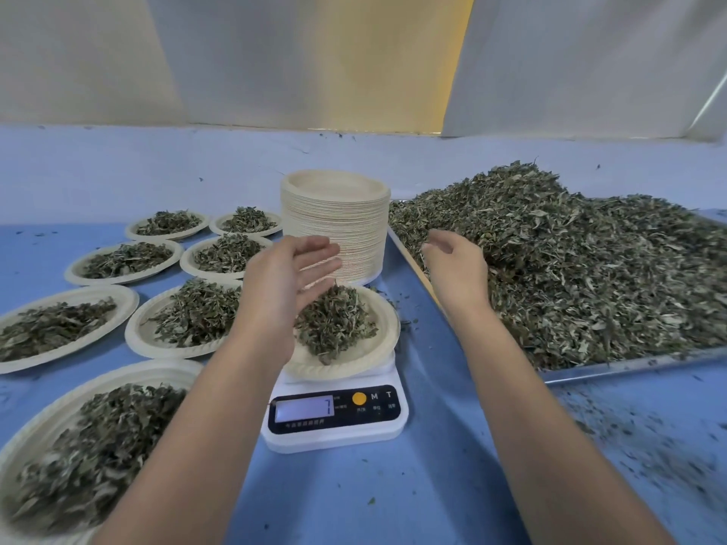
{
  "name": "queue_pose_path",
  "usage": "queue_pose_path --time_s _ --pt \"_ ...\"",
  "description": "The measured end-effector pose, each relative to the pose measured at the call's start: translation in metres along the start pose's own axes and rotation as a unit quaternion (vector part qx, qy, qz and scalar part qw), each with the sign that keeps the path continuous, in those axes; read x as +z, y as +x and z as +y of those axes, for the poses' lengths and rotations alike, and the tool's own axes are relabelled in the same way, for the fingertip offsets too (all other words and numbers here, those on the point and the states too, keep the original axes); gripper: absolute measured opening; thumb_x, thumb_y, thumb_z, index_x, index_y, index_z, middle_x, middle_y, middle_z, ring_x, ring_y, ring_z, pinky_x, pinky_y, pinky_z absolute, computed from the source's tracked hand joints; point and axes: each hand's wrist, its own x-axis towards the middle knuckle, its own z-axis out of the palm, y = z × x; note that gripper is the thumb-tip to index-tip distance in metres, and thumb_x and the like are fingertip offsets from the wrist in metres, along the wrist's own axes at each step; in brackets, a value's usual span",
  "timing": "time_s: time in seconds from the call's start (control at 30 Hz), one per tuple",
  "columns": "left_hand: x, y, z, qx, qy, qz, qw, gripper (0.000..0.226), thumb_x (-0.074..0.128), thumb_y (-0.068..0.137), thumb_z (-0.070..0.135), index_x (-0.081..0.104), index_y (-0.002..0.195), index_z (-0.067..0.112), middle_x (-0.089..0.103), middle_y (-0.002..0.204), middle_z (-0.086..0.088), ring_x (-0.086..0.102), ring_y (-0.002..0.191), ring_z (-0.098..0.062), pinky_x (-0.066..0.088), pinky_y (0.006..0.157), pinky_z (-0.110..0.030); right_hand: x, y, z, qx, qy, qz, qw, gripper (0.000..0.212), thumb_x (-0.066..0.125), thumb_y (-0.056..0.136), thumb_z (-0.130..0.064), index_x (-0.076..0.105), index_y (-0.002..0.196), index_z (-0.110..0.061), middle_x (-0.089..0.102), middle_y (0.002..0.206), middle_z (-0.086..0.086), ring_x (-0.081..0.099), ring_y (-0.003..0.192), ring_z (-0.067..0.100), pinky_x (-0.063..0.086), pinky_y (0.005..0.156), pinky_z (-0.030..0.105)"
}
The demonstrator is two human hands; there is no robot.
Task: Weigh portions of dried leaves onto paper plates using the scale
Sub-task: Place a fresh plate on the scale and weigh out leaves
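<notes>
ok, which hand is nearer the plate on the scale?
Left. The left hand hovers right over the plate's far-left part, fingers straight. The right hand is off to the plate's right, at the edge of the leaf pile on the tray.

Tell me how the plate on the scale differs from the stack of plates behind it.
The plate on the scale is single and heaped with dried leaves; the stack is tall, its top plate empty. The plate rests on the scale, the stack on the blue table. Both are pale, round paper.
</notes>
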Motion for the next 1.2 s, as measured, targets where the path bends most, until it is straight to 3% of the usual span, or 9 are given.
queue_pose_path --time_s 0.17,0.23,0.4,0.57,0.67,0.87,1.0,1.07,1.2 --pt "-0.016 0.012 -0.003 0.08 0.121 0.128 0.981 0.029 0.039 0.095 0.013 0.065 0.105 0.016 0.066 0.106 0.005 0.06 0.104 -0.008 0.043 0.086 -0.024 0.026 -0.016 -0.004 0.076 0.164 -0.064 0.981 0.016 0.055 0.092 -0.018 0.071 0.093 -0.019 0.07 0.104 0.003 0.063 0.105 0.023 0.046 0.101 0.047" --pt "-0.023 0.014 -0.004 0.07 0.151 0.149 0.975 0.03 0.038 0.093 0.016 0.064 0.108 0.02 0.063 0.108 0.008 0.056 0.104 -0.007 0.038 0.083 -0.028 0.034 -0.019 -0.003 0.083 0.174 -0.077 0.978 0.027 0.055 0.091 -0.019 0.067 0.109 -0.002 0.066 0.115 0.016 0.061 0.109 0.033 0.043 0.103 0.051" --pt "-0.035 0.019 -0.016 0.0 0.218 0.162 0.963 0.016 0.041 0.095 0.019 0.052 0.083 0.018 0.043 0.073 0.009 0.04 0.067 -0.012 0.03 0.061 -0.03 0.04 -0.024 0.002 0.056 0.102 -0.096 0.989 0.034 0.05 0.093 -0.016 0.064 0.124 -0.013 0.061 0.129 -0.002 0.053 0.119 0.013 0.039 0.106 0.037" --pt "-0.039 0.025 -0.022 -0.035 0.247 0.148 0.957 0.006 0.04 0.093 0.015 0.043 0.09 0.019 0.032 0.069 0.006 0.033 0.071 -0.017 0.027 0.072 -0.033 0.045 -0.026 0.003 0.059 0.092 -0.11 0.988 0.033 0.049 0.093 -0.011 0.064 0.123 -0.011 0.061 0.127 0.0 0.053 0.117 0.014 0.04 0.106 0.035" --pt "-0.039 0.025 -0.026 -0.03 0.212 0.131 0.968 0.013 0.042 0.091 0.009 0.046 0.094 0.021 0.037 0.072 0.006 0.031 0.061 -0.01 0.024 0.058 -0.03 0.047 -0.028 0.002 0.054 0.095 -0.114 0.987 0.032 0.049 0.092 -0.008 0.065 0.12 -0.011 0.063 0.124 0.0 0.054 0.115 0.013 0.041 0.104 0.032" --pt "-0.052 0.03 -0.021 -0.006 0.214 0.144 0.966 0.042 0.047 0.085 -0.014 0.062 0.115 0.011 0.063 0.107 0.0 0.053 0.077 0.0 0.038 0.061 -0.016 0.045 -0.03 -0.009 0.08 0.167 -0.109 0.977 0.033 0.051 0.088 0.004 0.066 0.115 -0.01 0.065 0.119 0.003 0.058 0.114 0.021 0.045 0.103 0.035" --pt "-0.068 0.031 -0.014 -0.055 0.139 0.161 0.976 0.035 0.05 0.085 -0.016 0.064 0.102 0.011 0.065 0.107 -0.005 0.06 0.096 -0.017 0.047 0.094 -0.034 0.041 -0.027 -0.013 0.073 0.1 -0.146 0.982 0.033 0.058 0.088 -0.001 0.063 0.12 -0.006 0.064 0.116 0.003 0.058 0.109 0.019 0.046 0.099 0.033" --pt "-0.076 0.032 -0.009 -0.056 0.117 0.169 0.977 0.035 0.05 0.086 -0.015 0.064 0.105 0.01 0.064 0.107 -0.005 0.06 0.105 -0.021 0.046 0.099 -0.039 0.04 -0.026 -0.014 0.051 -0.008 -0.17 0.984 0.025 0.065 0.086 -0.013 0.07 0.11 -0.006 0.069 0.098 0.003 0.062 0.092 0.016 0.051 0.089 0.034" --pt "-0.09 0.028 0.005 -0.022 0.112 0.19 0.975 0.039 0.051 0.085 -0.015 0.065 0.114 0.008 0.066 0.107 -0.002 0.059 0.091 -0.01 0.042 0.085 -0.024 0.049 -0.031 -0.026 0.062 -0.02 -0.188 0.98 0.004 0.074 0.077 -0.012 0.077 0.08 -0.011 0.074 0.08 0.011 0.068 0.074 0.018 0.059 0.077 0.032"
